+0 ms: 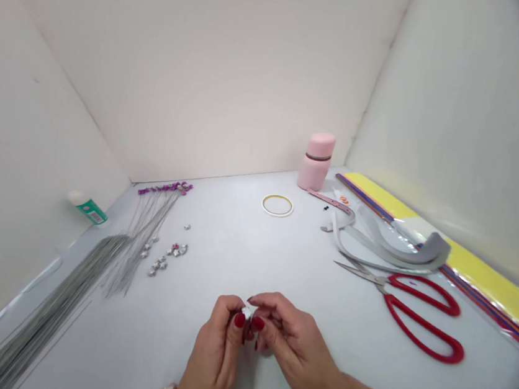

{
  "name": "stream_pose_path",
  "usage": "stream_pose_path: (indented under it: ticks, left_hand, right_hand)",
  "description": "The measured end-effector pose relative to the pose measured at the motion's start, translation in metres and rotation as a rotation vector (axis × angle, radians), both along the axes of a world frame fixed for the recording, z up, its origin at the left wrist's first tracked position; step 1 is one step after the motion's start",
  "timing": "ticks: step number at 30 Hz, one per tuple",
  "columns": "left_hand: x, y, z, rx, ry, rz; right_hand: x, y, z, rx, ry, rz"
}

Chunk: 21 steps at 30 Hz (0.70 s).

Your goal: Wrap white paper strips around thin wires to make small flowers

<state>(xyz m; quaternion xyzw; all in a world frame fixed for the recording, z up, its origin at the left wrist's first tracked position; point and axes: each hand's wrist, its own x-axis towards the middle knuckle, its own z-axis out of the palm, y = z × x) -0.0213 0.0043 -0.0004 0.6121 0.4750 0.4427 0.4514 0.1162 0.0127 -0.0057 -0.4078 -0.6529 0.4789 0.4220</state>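
Note:
Near the front middle of the table, a small whitish-silver piece [247, 312] is pinched between the fingertips of both hands. My left hand [220, 340] grips it from the left with thumb and index finger. On its other side, my right hand [288, 332] has its thumb and fingers closed in on the same piece. The lower part of the piece is hidden by the fingers. To the left lie several small silver pieces [157, 265], some in a cluster with a reddish one [175, 246].
Grey wires [55, 296] and purple-tipped wires [157, 208] lie left. A tape ring [263, 204] and pink bottle [313, 169] stand farther back. Red-handled scissors [422, 325], grey strips [393, 256] and yellow sheets [489, 274] lie right. A green-white tube [91, 210] is at the left edge.

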Motion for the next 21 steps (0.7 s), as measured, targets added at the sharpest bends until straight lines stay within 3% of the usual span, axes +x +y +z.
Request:
stream_pose_path:
  ticks: [13,21]
  left_hand:
    - [0.0031,-0.0017,0.0004,-0.067,-0.161,-0.068]
    - [0.0066,-0.0054,0.0001,-0.179,-0.232,-0.064]
  right_hand:
    - [-0.0009,0.0012,0.0035,-0.066,0.102,-0.033]
    - [-0.0029,-0.0017,0.0058,-0.068,0.054,-0.024]
